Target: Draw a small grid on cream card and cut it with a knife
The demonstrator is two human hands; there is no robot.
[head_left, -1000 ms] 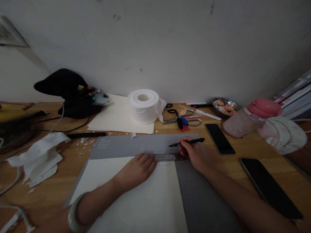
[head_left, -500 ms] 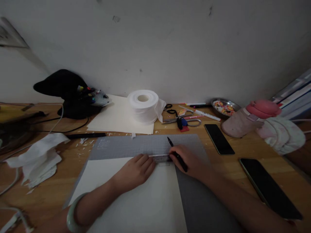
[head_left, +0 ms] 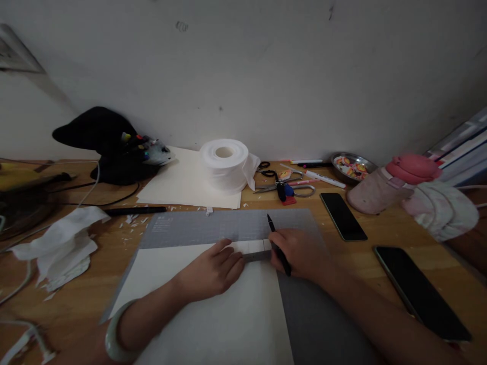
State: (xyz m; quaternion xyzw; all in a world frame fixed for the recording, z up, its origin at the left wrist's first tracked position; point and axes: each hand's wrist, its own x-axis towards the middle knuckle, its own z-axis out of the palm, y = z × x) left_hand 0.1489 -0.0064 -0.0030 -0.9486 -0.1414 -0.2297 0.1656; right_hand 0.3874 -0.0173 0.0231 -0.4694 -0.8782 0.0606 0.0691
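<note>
A large white sheet of paper [head_left: 228, 324] lies on a grey cutting mat [head_left: 205, 223]. Near its top edge rests a short ruler [head_left: 257, 255], with faint pencil-thin lines drawn on the paper just above it. The curled fingers of my left hand [head_left: 215, 268] hold the ruler's left end; a pale green bangle [head_left: 116, 334] circles that wrist. In my right hand [head_left: 299, 256] is a black pen [head_left: 282, 261], its pointed end up and away from me. That hand's fingers also meet the ruler's right end, and their undersides are hidden.
Behind the mat stand a toilet paper roll [head_left: 224, 165] on paper sheets, scissors [head_left: 268, 188] with keys, and markers [head_left: 325, 178]. Two phones [head_left: 343, 216] lie right, near a pink bottle [head_left: 391, 182] and metal bowl [head_left: 353, 167]. Crumpled tissue [head_left: 68, 248] and paper scraps lie left.
The ruler has shifted toward me, from above the small drawn box to below it, uncovering lines near the paper's top edge. Both hands stay close to it, and the pen remains in my right hand.
</note>
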